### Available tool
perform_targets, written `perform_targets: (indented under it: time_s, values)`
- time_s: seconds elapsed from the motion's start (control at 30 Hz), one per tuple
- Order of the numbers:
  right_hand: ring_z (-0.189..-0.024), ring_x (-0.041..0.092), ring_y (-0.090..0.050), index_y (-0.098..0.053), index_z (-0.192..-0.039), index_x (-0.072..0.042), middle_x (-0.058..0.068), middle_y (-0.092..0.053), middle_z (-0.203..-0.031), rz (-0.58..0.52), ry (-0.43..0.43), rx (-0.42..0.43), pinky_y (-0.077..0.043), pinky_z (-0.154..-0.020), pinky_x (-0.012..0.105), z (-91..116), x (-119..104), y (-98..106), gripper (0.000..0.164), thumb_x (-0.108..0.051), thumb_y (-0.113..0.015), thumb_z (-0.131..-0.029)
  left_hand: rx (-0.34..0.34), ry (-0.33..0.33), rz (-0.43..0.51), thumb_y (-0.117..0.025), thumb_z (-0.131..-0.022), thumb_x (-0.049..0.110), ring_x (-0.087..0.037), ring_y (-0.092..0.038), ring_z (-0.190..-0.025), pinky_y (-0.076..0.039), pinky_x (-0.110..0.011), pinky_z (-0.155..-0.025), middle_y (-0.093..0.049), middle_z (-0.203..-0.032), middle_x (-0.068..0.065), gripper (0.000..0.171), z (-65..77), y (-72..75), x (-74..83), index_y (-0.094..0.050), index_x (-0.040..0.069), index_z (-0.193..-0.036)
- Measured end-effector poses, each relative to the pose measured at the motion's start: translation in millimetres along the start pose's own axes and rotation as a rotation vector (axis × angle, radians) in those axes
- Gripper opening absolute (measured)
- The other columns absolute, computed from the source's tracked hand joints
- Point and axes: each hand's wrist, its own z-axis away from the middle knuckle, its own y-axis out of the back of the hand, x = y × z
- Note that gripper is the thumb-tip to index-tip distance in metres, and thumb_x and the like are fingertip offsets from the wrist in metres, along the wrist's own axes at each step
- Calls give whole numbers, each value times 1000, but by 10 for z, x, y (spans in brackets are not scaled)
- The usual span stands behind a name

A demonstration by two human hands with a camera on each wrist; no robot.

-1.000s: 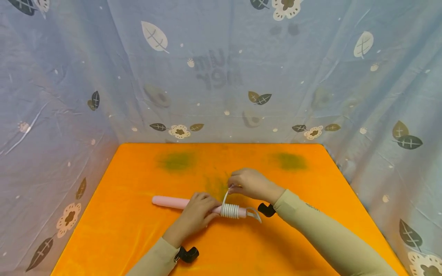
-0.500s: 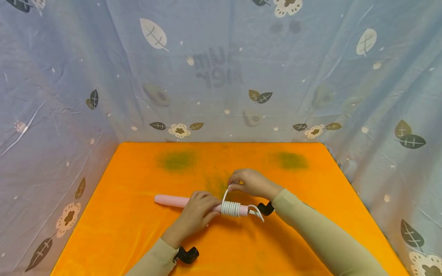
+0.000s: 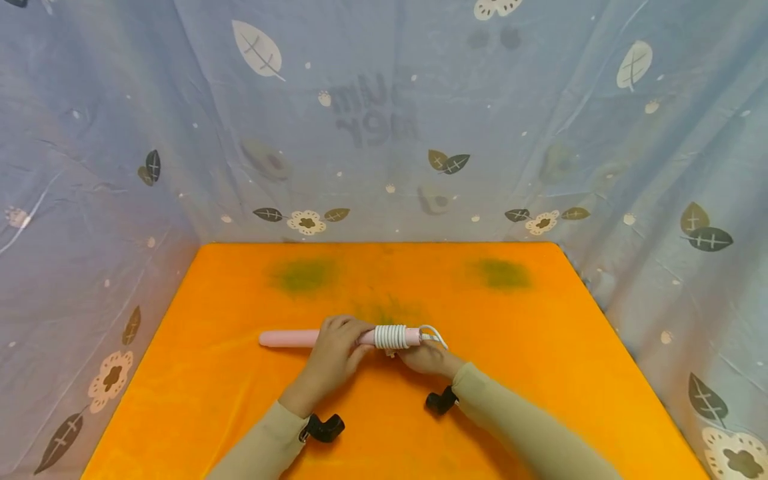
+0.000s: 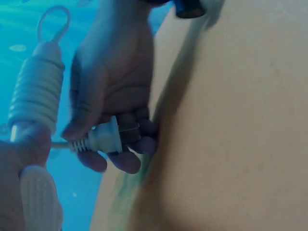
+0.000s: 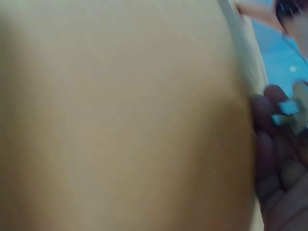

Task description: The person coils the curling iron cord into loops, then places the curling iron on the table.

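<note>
A slim pink hair iron [image 3: 289, 339] lies crosswise in the head view, its white cord [image 3: 391, 337] wound in several tight turns round the right part. My left hand [image 3: 329, 360] grips the iron just left of the coil. Below the coil, my right hand [image 3: 427, 358] is partly hidden by the iron. The left wrist view shows that hand holding the cord's two-pronged plug [image 4: 103, 138] between thumb and fingers. A small cord loop [image 3: 433, 331] sticks out at the iron's right end. At the right wrist view's edge, the plug's prongs [image 5: 288, 107] appear over the fingers.
An orange cloth [image 3: 384, 267] with dark greenish smudges covers the table. Blue-grey curtains [image 3: 384, 120] printed with leaves and flowers hang behind it and at both sides. A black wrist mount sits on each sleeve, the left one [image 3: 324, 428] and the right one [image 3: 441, 401].
My right hand has come down from above the iron, where it pulled the cord's free end up, to beneath the coil. The left hand keeps its grip, slightly higher in view.
</note>
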Motion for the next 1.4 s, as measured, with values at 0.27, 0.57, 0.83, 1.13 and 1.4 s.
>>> perform_targets:
  time_s: [0.27, 0.57, 0.83, 1.13, 1.4]
  values:
    - [-83, 7, -56, -62, -118, -8, -1, -64, -98, 105, -188, 304, -47, -74, 26, -98, -608, -336, 28, -27, -46, -104, -4, 114, -67, -75, -85, 23, -24, -55, -99, -36, -44, -91, -68, -104, 0, 32, -142, -42, -95, -67, 12, -114]
    - [-54, 8, -44, -67, -83, -9, -6, -53, -62, 169, -402, 482, -39, -53, 24, -216, -737, -379, 23, -21, -55, -99, -88, 212, -115, -72, -87, 31, -23, -54, -94, -36, -39, -86, -69, -104, -2, 37, -249, -193, -249, -68, 13, -120]
    - [-57, 7, -47, -72, -83, -7, -4, -58, -68, 260, -408, 519, -41, -56, 24, -232, -730, -365, 18, -17, -63, -94, -128, 199, -127, -73, -86, 30, -25, -54, -97, -37, -41, -88, -70, -106, -2, 42, -259, -241, -335, -68, 13, -124]
    - [-59, 10, -50, -69, -79, -13, -5, -62, -70, 205, -466, 473, -43, -57, 25, -212, -617, -284, 24, -29, -63, -95, -180, 207, -142, -71, -89, 29, -27, -55, -98, -38, -45, -88, -70, -106, -5, 37, -256, -248, -391, -68, 13, -123]
    - [-57, 13, -48, -64, -77, -16, -3, -58, -67, 196, -488, 448, -42, -55, 27, -208, -576, -314, 27, -34, -60, -96, -336, 373, -78, -60, -97, 29, -32, -50, -117, -31, -50, -102, -62, -123, -7, 35, -204, -149, -459, -65, 12, -127]
